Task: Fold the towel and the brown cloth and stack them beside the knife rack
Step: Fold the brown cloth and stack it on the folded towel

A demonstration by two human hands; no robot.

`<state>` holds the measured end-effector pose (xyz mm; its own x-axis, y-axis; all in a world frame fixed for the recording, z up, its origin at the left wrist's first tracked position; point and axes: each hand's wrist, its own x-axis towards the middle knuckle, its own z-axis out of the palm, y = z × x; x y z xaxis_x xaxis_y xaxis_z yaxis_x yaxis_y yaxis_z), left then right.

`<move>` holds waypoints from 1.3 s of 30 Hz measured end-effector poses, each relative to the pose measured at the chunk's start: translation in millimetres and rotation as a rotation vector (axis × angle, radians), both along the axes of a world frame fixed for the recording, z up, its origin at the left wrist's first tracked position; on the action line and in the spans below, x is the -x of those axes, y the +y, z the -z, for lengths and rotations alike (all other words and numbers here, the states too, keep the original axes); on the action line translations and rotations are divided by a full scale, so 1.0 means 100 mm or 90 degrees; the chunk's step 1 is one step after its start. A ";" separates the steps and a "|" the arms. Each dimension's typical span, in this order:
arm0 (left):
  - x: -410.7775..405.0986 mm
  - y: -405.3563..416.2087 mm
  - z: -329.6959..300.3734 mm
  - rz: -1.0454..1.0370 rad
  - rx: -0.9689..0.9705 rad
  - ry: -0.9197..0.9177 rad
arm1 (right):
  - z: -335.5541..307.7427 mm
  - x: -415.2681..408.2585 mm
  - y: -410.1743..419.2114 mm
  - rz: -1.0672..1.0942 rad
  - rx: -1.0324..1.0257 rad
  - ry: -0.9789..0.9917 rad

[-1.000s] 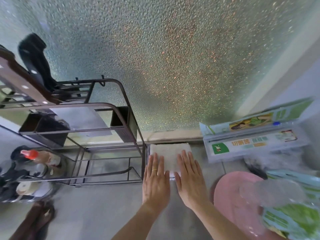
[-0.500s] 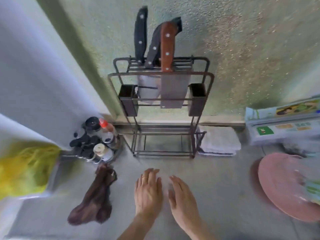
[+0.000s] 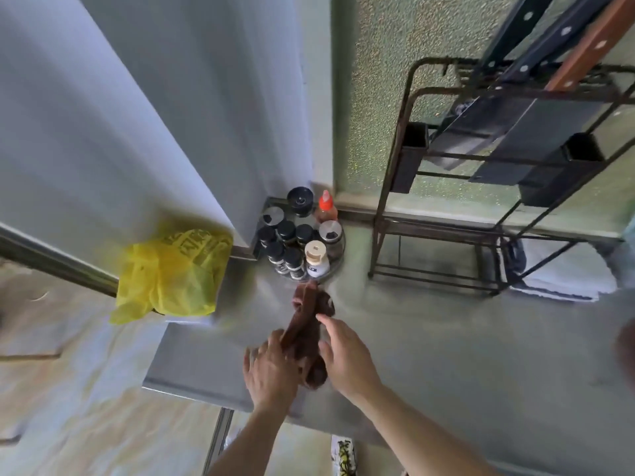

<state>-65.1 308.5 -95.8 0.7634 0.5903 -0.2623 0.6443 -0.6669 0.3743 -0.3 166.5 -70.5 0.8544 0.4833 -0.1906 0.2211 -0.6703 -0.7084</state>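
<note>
Two bare forearms reach in from the bottom edge to a grey countertop [image 3: 446,355]. The left hand [image 3: 271,369] and the right hand [image 3: 347,352] meet at a crumpled brown cloth [image 3: 305,334], which lies in a long bunch on the counter near its left front corner. The left hand's fingers curl onto the cloth's left side and pinch a fold of it. The right hand's fingers are spread and rest against the cloth's right side; whether they grip it cannot be told. Half a second ago both hands hovered flat and open above bare counter, with the cloth lying untouched to their left; now both hands have moved over to it, and the view has swung left.

Just beyond the far end of the cloth stands a round cluster of spice jars [image 3: 299,242] with dark lids, an orange-capped bottle [image 3: 325,209] at its back, in the corner where a pale wall [image 3: 137,115] meets a speckled green wall [image 3: 378,80]. Left of the jars, a yellow plastic bag [image 3: 171,273] hangs off the counter's edge.

To the right stands the dark wire knife rack [image 3: 481,159], with knives [image 3: 549,29] slotted in its top. The folded white towel [image 3: 563,276] lies on the counter touching the rack's right side, partly behind its bars. It sits where it did a moment ago.
</note>
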 end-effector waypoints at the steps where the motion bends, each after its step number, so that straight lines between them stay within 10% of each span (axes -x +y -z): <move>1: -0.01 0.07 0.00 0.009 0.040 0.011 | -0.01 -0.04 0.05 -0.016 0.004 -0.018; 17: -0.40 -0.19 -1.72 0.689 0.070 -0.302 | -1.52 -0.68 -0.80 -0.267 0.101 -0.123; 39: -0.95 -1.30 -3.12 0.578 0.295 -0.073 | -2.98 -0.47 -3.70 0.004 0.094 0.099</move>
